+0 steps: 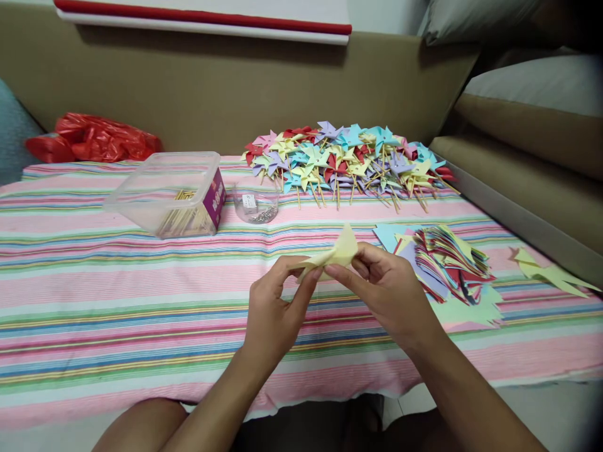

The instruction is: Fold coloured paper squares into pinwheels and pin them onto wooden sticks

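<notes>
Both my hands hold a pale yellow paper piece (pixel 336 253) above the striped tablecloth (pixel 117 295). My left hand (pixel 276 307) pinches its left lower edge between thumb and fingers. My right hand (pixel 384 292) grips its right side with fingers curled. The paper is folded, with a pointed flap sticking up. A stack of cut coloured paper squares (pixel 445 260) lies just right of my right hand. A big heap of finished paper pinwheels on wooden sticks (pixel 348 160) lies at the far side of the table.
A clear plastic box (pixel 172 191) with wooden sticks stands at the left. A small clear cup (pixel 257 202) with metal pins is beside it. A red plastic bag (pixel 92 138) lies far left. Yellow-green paper scraps (pixel 549 271) lie at the right edge. A sofa surrounds the table.
</notes>
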{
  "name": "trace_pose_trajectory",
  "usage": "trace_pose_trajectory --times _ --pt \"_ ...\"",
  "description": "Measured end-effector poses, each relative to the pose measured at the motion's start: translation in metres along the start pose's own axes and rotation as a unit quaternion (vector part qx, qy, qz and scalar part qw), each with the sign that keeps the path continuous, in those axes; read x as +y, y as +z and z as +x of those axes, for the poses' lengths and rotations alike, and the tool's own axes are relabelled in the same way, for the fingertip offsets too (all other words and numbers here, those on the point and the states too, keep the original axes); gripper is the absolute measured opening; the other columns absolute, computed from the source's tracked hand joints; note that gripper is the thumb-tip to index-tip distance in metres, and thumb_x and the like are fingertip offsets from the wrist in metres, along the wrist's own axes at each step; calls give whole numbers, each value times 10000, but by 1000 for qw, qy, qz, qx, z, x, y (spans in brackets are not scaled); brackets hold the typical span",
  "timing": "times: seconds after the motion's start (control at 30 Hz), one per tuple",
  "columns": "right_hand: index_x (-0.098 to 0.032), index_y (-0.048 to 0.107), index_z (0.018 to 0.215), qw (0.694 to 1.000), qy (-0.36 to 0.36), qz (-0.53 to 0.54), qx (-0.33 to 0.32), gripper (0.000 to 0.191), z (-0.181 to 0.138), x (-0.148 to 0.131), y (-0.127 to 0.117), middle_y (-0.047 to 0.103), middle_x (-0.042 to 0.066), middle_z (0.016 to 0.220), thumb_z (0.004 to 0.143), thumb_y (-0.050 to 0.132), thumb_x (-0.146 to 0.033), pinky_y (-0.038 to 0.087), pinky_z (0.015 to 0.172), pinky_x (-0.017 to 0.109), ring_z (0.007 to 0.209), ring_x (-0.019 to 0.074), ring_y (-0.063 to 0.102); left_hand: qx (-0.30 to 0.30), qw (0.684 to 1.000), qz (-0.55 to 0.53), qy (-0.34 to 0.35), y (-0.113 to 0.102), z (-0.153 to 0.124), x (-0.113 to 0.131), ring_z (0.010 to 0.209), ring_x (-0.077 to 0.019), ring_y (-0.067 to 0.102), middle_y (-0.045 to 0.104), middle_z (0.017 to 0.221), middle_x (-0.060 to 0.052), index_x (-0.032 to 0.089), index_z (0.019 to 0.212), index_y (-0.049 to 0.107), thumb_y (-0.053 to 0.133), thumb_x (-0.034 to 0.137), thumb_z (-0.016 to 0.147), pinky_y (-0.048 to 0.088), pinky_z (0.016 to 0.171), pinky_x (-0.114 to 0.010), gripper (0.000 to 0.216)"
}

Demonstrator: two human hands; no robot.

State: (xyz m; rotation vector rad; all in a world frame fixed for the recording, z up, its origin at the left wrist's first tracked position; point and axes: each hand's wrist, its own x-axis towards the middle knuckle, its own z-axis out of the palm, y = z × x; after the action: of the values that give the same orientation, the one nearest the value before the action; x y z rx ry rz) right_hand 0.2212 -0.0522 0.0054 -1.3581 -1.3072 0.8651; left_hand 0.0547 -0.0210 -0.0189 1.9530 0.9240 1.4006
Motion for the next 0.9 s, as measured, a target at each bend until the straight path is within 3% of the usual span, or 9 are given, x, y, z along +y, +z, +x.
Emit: trace_pose_trajectory --times 0.2,0.37,0.5,0.7,0.9 --pt "-237 693 854 990 -100 -99 18 54 0 -5 -4 572 -22 733 885 707 -279 390 644 303 692 153 480 -2 997 56 60 -5 3 1 834 -147 698 744 925 -15 226 1032 666 630 137 926 529 723 -257 143" --pt "-260 673 940 938 -301 -174 1 82 2 -5 -9 727 7 889 921 661 -181 441 799 370 849 196 641 -57 978 81 182 -20 9 -1 898 -190 718 775 968 -42 233 1058 635 553 83 923 523 789 -324 218" --pt "-247 656 966 905 -371 -209 6 135 2 -4 -8 740 6 878 907 658 -125 420 781 373 803 184 661 -73 971 82 213 -28 11 -2 956 -203 723 778 1001 -45 231 1078 620 531 46 904 507 829 -348 269" --pt "-239 655 975 913 -359 -195 3 154 1 -3 -6 728 10 883 896 674 -108 420 779 368 807 177 644 -60 983 46 169 -25 10 -4 977 -197 714 773 1019 -39 241 1072 647 578 46 897 530 853 -338 270" --pt "-248 690 916 958 -236 -156 52 17 7 6 2 734 30 936 900 687 -244 425 908 440 974 243 635 -52 993 45 92 -19 10 -6 985 -197 707 755 1052 -61 223 1117 660 584 184 961 543 849 -319 178"
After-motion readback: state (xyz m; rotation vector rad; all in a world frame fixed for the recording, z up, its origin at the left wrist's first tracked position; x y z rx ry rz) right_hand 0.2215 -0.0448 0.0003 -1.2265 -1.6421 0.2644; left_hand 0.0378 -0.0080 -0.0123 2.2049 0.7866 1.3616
